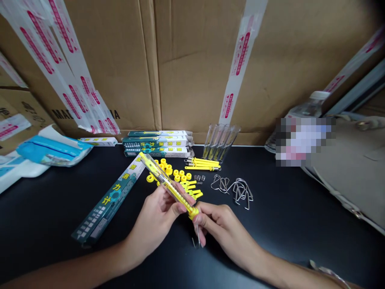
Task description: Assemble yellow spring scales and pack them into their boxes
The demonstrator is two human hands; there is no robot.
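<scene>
Spring scale (pixel 167 182), a clear tube with a yellow core, was in both your hands, tilted with its upper end pointing away from you over the black table (pixel 45 237). Your left hand (pixel 152 218) was clamped around the tube's lower half, with the thumb on top. Your right hand (pixel 224 235) was pinching the yellow cap (pixel 194 212) at the tube's near end, and a wire hook (pixel 197 237) hung below it beside your fingers. Your hands were together, almost touching at the cap.

Just past the tube's far end lay loose yellow rings (pixel 170 170), with yellow rods (pixel 202 163) and tiny coil springs (pixel 199 178) beside them. Off to the right sat a tangle of wire hooks (pixel 237 192). Clear empty tubes (pixel 221 140) leaned against a cardboard carton (pixel 192 60) behind a stack of green boxes (pixel 156 143). Another green box (pixel 106 204) lay flat by your left hand, and a blue-and-white plastic bag (pixel 52 149) sat at the far left. On the right stood a plastic bottle (pixel 319 96), partly hidden behind a pixelated patch.
</scene>
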